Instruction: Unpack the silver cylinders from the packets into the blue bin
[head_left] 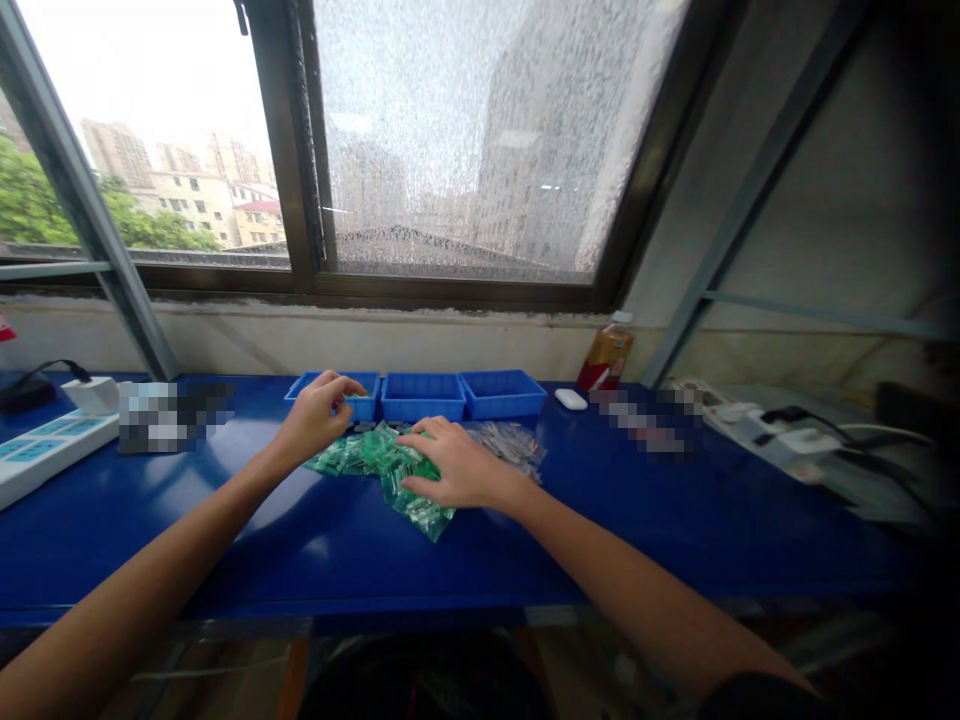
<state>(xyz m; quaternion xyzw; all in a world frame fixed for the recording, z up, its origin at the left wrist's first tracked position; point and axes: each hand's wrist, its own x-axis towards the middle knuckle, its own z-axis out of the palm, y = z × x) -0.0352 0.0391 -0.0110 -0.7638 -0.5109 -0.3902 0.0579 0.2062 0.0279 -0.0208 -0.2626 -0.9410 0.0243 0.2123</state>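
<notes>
Windows (pixel 465 140) fill the upper part of the frame, above a blue table (pixel 600 530). Three blue trays (pixel 424 408) stand in a row at the centre; green packets (pixel 416 495) lie heaped below them in the frame, with clear packets (pixel 517 447) to the right. Left of centre, the left hand (pixel 322 408) is at the leftmost tray, fingers curled; I cannot tell whether it grips anything. At centre, the right hand (pixel 454 465) is open over the green packets, fingers loosely spread. A bottle (pixel 609 352) stands right of the trays.
</notes>
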